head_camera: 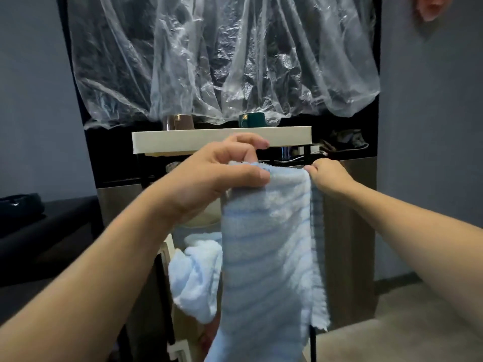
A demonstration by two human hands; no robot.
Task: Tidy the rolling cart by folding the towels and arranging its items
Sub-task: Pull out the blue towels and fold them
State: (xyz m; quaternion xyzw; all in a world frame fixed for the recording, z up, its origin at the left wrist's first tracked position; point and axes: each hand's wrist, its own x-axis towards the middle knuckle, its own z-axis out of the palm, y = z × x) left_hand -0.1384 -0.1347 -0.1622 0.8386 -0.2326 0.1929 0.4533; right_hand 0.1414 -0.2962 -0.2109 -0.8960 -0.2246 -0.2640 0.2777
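Both my hands, left hand (209, 176) and right hand (328, 178), pinched one blue towel (266, 244) unfolded; second towel (194, 275) crumpled below fingers, unfolded.

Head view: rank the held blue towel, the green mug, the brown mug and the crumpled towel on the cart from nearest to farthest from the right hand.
From the right hand:
1. Held blue towel, pinched at its top corner.
2. Green mug, up and left on the cart's top shelf.
3. Crumpled towel, lower left, and brown mug, upper left: too close to call.

Home room: carpet (392, 343), plastic-draped shelf (222, 61) (mugs (251, 120) beneath).
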